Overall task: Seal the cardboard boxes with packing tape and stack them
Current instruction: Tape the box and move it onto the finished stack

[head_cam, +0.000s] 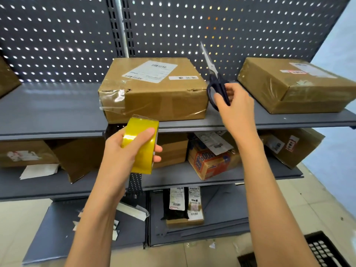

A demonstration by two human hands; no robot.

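Note:
A brown cardboard box with a white shipping label stands on the top shelf, clear tape wrapped over its front left corner with a loose end sticking out. My left hand grips a yellow roll of packing tape just below and in front of that box. My right hand holds dark-handled scissors by the handles, blades shut and pointing up, beside the box's right edge. A second taped box sits at the right of the same shelf.
The grey shelf has a pegboard back. Part of another box shows at the far left. The middle shelf holds several boxes, one printed orange and blue. Parcels lie on the bottom shelf. A black crate stands on the floor.

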